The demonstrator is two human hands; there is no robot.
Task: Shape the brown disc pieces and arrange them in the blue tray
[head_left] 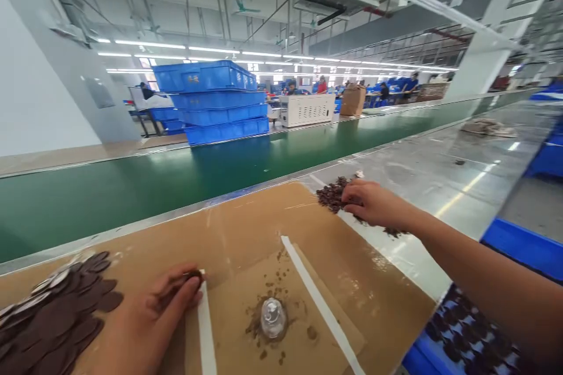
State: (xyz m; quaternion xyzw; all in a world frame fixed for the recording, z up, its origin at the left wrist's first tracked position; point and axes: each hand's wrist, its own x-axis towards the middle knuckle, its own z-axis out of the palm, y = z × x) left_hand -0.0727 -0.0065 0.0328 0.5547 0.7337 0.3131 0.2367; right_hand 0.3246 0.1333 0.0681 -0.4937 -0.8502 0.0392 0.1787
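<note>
My left hand (165,304) is closed over the brown board, its thumb and fingers pinching a small dark piece (193,275) beside a white tape strip (206,328). To its left lies a heap of flat dark brown ovals (57,316). My right hand (372,202) reaches into a pile of small dark brown pieces (331,194) at the board's far right corner. Its fingers are bent together, and what lies between them is hidden. Between the hands, nearer to me, a clear domed object (272,317) stands on the board (246,217), with brown spots around it.
Beyond the board runs a green conveyor belt (308,143). Stacked blue crates (220,99) and a beige metal box (307,110) stand behind it. A cloth (488,128) lies on the metal table. At lower right, a blue tray (420,357) holds dark pieces. People are far back.
</note>
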